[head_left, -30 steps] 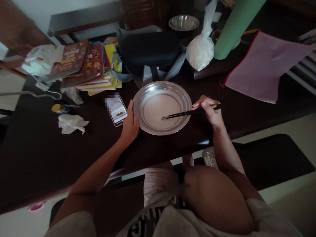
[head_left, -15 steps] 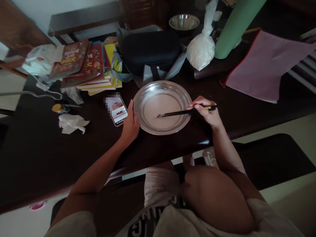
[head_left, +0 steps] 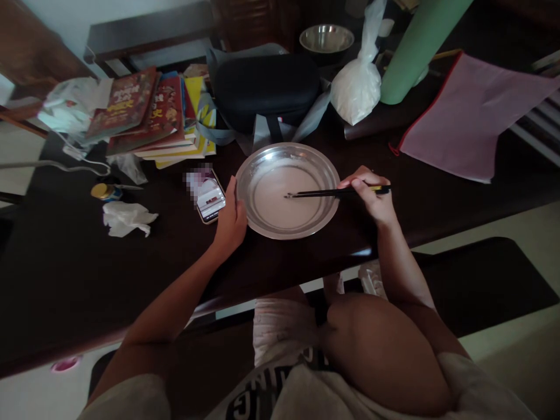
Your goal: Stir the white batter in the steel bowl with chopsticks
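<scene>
Two chopsticks (head_left: pixel 332 192), pinched in right hand (head_left: pixel 371 198): tips swung back across metal pan (head_left: pixel 262 224), stirring ongoing. Left hand (head_left: pixel 230 219) cupped on pan's rim, unmoved.

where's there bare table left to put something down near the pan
The widest bare patch of the dark table lies near the front edge, below the crumpled tissue and left of the left hand. A smaller patch lies right of the right hand, below the pink pouch. Behind the metal pan, books, black case and white bag crowd it.
</scene>
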`<state>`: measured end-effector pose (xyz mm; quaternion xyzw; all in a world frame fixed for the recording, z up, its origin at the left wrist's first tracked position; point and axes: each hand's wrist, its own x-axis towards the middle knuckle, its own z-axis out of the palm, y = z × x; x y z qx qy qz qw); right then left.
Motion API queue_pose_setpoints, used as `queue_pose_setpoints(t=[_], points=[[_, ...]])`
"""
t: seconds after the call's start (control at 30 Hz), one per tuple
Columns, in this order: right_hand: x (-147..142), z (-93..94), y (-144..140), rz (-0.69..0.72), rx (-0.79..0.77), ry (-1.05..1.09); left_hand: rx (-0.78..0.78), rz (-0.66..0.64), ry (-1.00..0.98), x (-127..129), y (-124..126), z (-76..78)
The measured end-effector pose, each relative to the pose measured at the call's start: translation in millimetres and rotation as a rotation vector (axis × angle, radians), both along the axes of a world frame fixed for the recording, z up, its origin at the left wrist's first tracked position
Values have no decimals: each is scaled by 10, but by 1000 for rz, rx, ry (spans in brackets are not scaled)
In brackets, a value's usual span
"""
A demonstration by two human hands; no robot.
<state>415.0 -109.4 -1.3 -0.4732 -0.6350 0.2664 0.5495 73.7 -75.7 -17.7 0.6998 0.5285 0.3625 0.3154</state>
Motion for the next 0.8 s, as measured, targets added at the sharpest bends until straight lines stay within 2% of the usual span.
queue_pose_setpoints(t=[0.1, 0.23, 0.3, 0.4, 0.47, 0.6, 0.67, 0.8], points=[[2, 11, -10, 22, -32, 51, 23, -3, -6, -4, 6, -19], [-12, 32, -8, 94, -17, -81, 12, -6, -16, -8, 4, -26], [-5, 25, -7, 50, 8, -82, 2, -3, -14, -7, 1, -23], [13, 8, -12, -19, 0, 27, 17, -1, -10, -3, 4, -25], [13, 7, -15, 12, -29, 53, 34, -2, -20, -3, 10, -32], [-8, 24, -5, 104, -36, -80, 28, 0, -30, -7, 17, -36], [-7, 23, -2, 66, -4, -96, 24, -2, -19, -9, 14, -28], [16, 19, -13, -3, -4, 9, 42, -12, -6, -6, 11, -10]])
